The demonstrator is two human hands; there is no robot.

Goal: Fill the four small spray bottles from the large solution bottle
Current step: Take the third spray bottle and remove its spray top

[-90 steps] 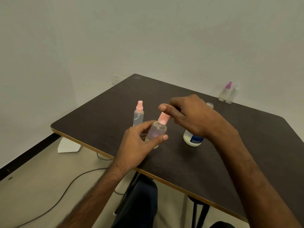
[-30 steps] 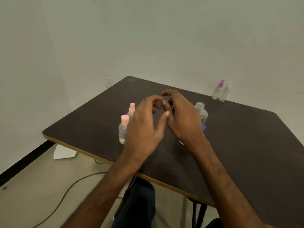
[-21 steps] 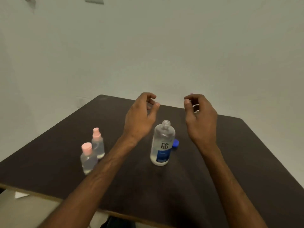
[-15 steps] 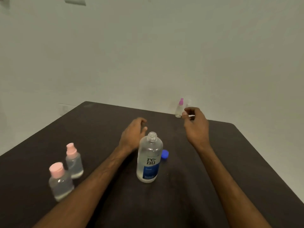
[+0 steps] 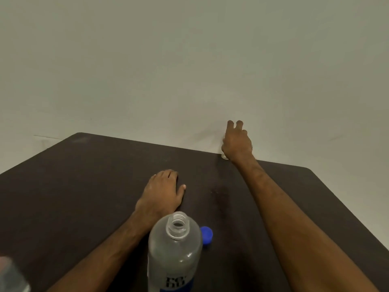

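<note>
1. Pink-capped small clear spray bottle (image 5: 8, 275) sits blurred in the bottom left corner, on the dark wood-grain tabletop (image 5: 84, 175). Only part of it shows, so you cannot read its fill level.
2. Your left hand (image 5: 162, 192) lies palm down on the tabletop, fingers straight and relaxed, gripping nothing, just behind the big bottle.
3. The large clear plastic solution bottle with the blue label (image 5: 174, 249) stands upright nearest you, its neck uncapped. Its round blue screw cap (image 5: 207, 234) lies just to its right. Both your forearms pass close by this bottle. A brush from either one as you draw back would likely tip it and pour solution out through the open neck. The loose cap could be swept off the table the same way.
4. Your right hand (image 5: 236, 142) is stretched to the far edge by the wall, over a small clear bottle base (image 5: 224, 157) that peeks out below the palm. Two fingers point upward and the rest are hidden, so you cannot tell whether the hand has hold of the bottle. A loose or half-blind grab at full stretch could topple it, or knock over anything hidden behind your hand.
</note>
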